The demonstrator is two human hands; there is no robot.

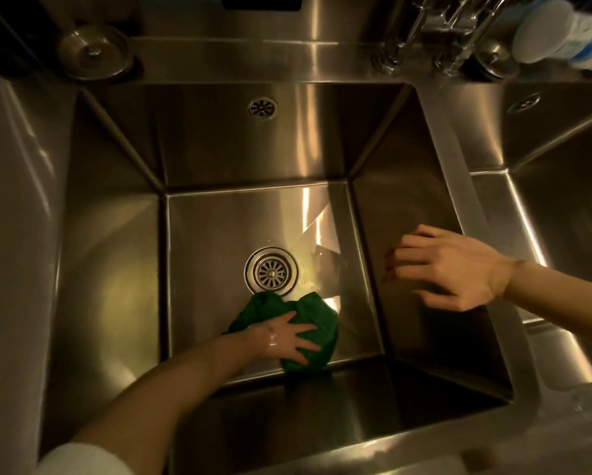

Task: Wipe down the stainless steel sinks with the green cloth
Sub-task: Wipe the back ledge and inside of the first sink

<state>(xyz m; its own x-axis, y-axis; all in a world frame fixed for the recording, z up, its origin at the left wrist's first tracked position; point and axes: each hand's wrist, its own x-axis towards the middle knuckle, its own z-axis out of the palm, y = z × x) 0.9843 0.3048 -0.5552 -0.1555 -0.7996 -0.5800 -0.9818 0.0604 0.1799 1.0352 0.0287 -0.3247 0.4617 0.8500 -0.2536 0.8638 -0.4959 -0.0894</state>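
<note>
Your fingers (305,332) on the left hand (284,337) were spread flat and pressed down on the green cloth (308,323), not curled round it; those of your right hand (449,269) hung loosely bent and held nothing, hovering just off the right wall of the basin.

Taking the drain (270,271) as the landmark and going from the largest thing down: the middle sink (116,269) filled most of your view, with the drain set in the centre of its floor. A second sink (562,207) lay well to the right of the drain, past the dividing rim, and a sloping steel surface (13,234) lay well to its left. The cloth was bunched on the basin floor just on your side of the drain, its far edge touching or nearly touching the drain ring, its near edge reaching the seam with the front wall. A small overflow grille (262,108) sat on the back wall, beyond the drain.

As a judgement, you were partway through: the floor near the drain was under the cloth, but nothing showed whether the walls had been wiped. The right sink probably remained. Your left fingers lay on top of the cloth, toward its near half.
</note>
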